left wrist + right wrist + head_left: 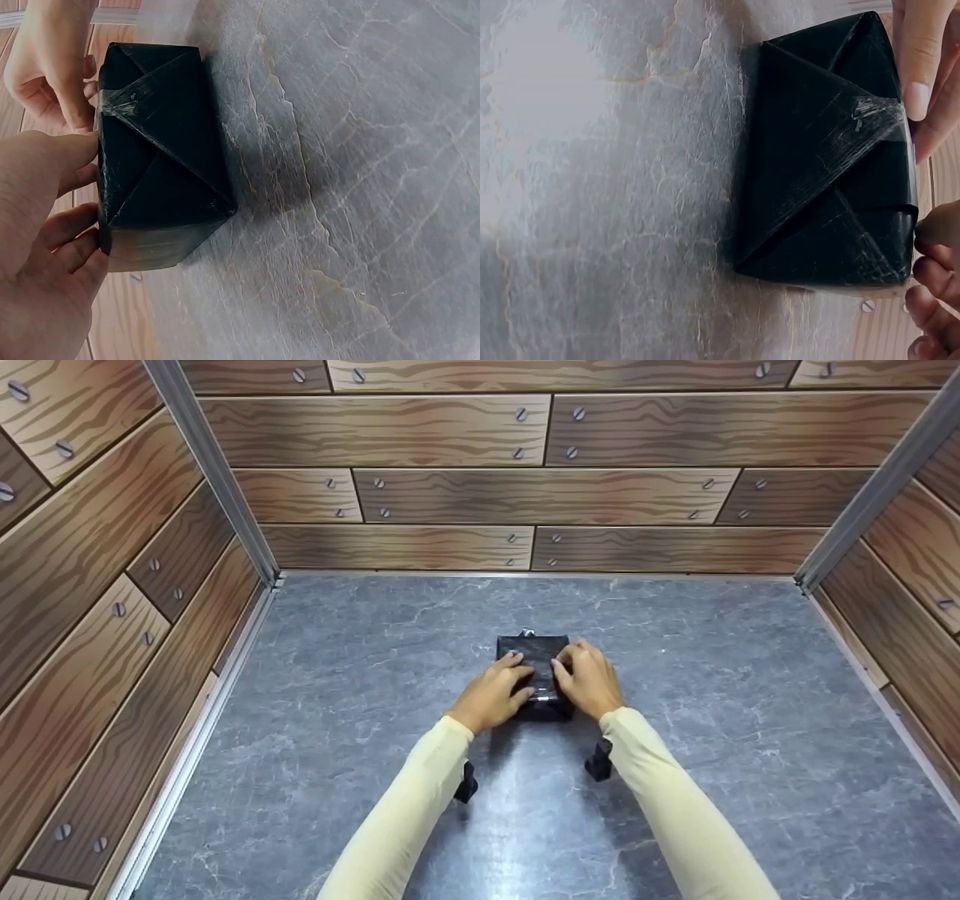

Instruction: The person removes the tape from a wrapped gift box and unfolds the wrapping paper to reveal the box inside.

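A black wrapped package point(541, 649) lies on the grey surface, its end folded into triangular flaps in the left wrist view. Clear tape point(120, 103) crosses the flaps where they meet at the top edge. My left hand point(491, 694) rests on the package's top left, fingers and thumb spread. At the top right edge, my right hand point(592, 679) has its fingers curled, thumb and forefinger close together at the wrapping. What lies between those fingertips is too small to tell. Both hands point(937, 255) show only partly in the right wrist view.
Behind the package sits a small shiny piece point(528, 632). Wood-patterned walls point(450, 495) with metal corner rails point(217, 465) enclose the grey marbled surface point(360, 660). Black wrist devices point(598, 761) hang under both pale yellow sleeves point(405, 810).
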`<state>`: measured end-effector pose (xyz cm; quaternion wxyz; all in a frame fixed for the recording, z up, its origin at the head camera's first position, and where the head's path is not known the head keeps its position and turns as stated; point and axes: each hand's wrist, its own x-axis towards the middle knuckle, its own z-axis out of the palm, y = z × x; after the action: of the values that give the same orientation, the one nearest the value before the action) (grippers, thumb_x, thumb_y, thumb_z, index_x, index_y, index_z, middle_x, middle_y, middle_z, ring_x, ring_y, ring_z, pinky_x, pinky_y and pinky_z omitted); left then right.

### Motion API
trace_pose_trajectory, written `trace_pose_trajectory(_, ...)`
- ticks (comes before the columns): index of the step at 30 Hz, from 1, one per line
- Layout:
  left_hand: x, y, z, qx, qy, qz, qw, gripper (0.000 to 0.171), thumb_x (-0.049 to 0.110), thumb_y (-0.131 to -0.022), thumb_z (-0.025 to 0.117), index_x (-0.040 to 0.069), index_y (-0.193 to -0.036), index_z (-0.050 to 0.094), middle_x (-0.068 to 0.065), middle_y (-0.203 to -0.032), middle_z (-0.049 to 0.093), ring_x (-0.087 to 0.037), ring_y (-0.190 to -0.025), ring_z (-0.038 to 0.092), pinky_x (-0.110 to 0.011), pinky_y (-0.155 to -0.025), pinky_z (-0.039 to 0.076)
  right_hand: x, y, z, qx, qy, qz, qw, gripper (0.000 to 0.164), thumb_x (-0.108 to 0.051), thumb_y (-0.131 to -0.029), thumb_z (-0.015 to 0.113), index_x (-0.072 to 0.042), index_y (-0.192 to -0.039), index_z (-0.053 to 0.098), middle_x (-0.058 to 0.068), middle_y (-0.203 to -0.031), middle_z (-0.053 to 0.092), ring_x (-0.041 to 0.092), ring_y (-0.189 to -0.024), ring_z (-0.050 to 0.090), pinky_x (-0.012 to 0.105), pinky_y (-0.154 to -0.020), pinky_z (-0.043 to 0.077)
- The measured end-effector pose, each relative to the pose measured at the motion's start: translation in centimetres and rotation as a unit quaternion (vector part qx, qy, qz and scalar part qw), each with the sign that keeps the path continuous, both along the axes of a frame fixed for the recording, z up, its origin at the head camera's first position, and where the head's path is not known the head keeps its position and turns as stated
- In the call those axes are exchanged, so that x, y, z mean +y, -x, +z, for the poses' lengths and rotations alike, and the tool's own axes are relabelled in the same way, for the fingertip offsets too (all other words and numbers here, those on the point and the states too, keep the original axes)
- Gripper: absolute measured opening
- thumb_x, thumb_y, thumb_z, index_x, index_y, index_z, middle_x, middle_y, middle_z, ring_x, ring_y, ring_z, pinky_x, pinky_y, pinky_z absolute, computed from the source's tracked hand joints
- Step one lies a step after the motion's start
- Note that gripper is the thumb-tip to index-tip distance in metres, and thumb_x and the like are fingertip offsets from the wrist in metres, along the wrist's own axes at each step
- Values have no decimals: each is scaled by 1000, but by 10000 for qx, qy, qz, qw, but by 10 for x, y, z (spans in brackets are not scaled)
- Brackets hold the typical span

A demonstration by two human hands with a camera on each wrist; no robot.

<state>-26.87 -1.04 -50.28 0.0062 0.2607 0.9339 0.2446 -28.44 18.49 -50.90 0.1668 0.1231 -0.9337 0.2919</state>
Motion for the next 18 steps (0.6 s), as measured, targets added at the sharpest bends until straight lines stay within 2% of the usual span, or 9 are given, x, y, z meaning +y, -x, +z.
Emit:
trace_pose_trajectory(9, 1, 0, 1, 20, -8, -2, 10000, 44, 27, -103, 61, 5, -141, 60, -15, -155, 45, -29, -147, 36, -41, -119, 31, 4, 1, -1, -103, 248, -220, 9994, 12, -12, -90, 73, -3, -84, 70, 10, -88, 64, 30, -77, 61, 47, -69, 50)
trace_pose_trajectory(18, 0, 0, 1, -64, 56, 61, 9999, 44, 28, -103, 61, 8, -142, 59, -13, -156, 44, -27, -148, 35, -41, -119, 32, 6, 0, -1, -91, 367, -330, 9987, 13, -12, -89, 73, -3, -81, 70, 11, -89, 66, 32, -78, 63, 49, -70, 50)
